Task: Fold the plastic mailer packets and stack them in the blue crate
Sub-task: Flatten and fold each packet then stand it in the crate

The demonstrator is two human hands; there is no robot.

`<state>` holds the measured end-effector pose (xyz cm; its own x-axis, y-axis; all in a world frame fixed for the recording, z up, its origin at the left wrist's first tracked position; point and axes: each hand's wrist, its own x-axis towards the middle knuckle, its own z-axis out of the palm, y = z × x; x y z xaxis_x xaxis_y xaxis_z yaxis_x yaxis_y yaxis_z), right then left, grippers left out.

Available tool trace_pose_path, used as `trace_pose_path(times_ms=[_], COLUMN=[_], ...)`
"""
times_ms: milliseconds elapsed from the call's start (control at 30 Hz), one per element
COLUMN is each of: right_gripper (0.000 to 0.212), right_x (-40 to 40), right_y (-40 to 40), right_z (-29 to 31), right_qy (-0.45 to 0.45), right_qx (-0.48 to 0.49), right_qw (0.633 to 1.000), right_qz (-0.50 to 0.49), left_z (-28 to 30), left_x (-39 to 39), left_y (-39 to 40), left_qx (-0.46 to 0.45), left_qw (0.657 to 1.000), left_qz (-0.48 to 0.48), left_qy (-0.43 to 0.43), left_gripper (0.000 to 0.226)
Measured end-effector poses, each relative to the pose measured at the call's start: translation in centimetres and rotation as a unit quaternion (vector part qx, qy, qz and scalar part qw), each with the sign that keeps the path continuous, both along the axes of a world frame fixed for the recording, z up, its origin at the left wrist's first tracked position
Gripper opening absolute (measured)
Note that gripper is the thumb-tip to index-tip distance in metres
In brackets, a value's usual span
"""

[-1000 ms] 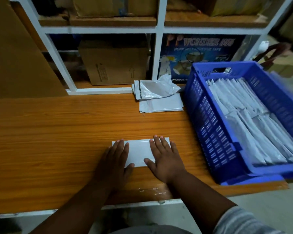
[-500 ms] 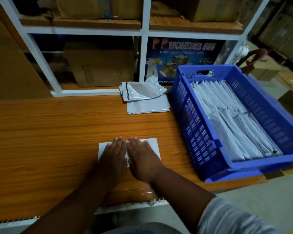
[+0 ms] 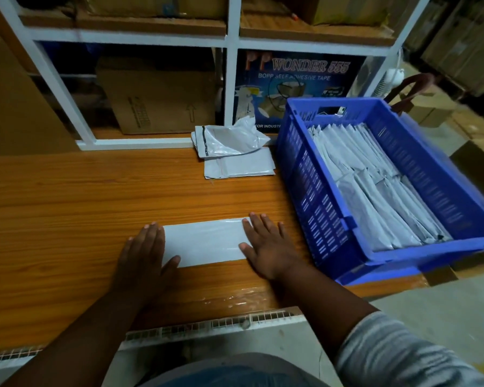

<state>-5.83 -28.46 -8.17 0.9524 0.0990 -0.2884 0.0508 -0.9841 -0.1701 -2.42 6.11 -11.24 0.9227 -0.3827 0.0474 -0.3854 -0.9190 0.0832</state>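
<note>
A folded white mailer packet (image 3: 206,241) lies flat on the wooden table (image 3: 81,208) in front of me. My left hand (image 3: 144,256) presses palm down on its left end, fingers spread. My right hand (image 3: 268,247) lies flat on its right end. The blue crate (image 3: 322,208) stands to the right, holding several folded white packets (image 3: 375,188) in a row. Two unfolded mailers (image 3: 232,150) lie piled at the back of the table, left of the crate.
A white shelf frame (image 3: 231,79) rises behind the table, with a brown cardboard box (image 3: 157,99) and a blue tape carton (image 3: 299,85) inside. The crate overhangs the table's right end. The table's front edge runs just below my wrists.
My hands were together at the packet's middle half a second ago; they have slid apart to its two ends, uncovering the centre. The packet stays flat on the table.
</note>
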Motion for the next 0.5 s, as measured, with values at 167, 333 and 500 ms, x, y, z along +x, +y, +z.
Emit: trace_pose_path(times_ms=[167, 333, 500], right_gripper=[0.074, 0.096, 0.061], right_x=[1.8, 5.7, 7.8], right_y=[1.7, 9.2, 10.9], right_z=[3.6, 3.6, 4.0], right_qy=[-0.090, -0.043, -0.016], right_qx=[0.022, 0.010, -0.006], right_qw=[0.996, 0.988, 0.999], right_qz=[0.001, 0.149, 0.050], left_z=[0.9, 4.1, 7.1], left_x=[-0.7, -1.3, 0.3], left_y=[2.2, 0.2, -1.3], left_qx=[-0.002, -0.043, -0.087], left_qw=[0.999, 0.998, 0.996], left_qz=[0.020, 0.036, 0.016], left_qy=[0.037, 0.004, -0.030], left_gripper=[0.076, 0.052, 0.038])
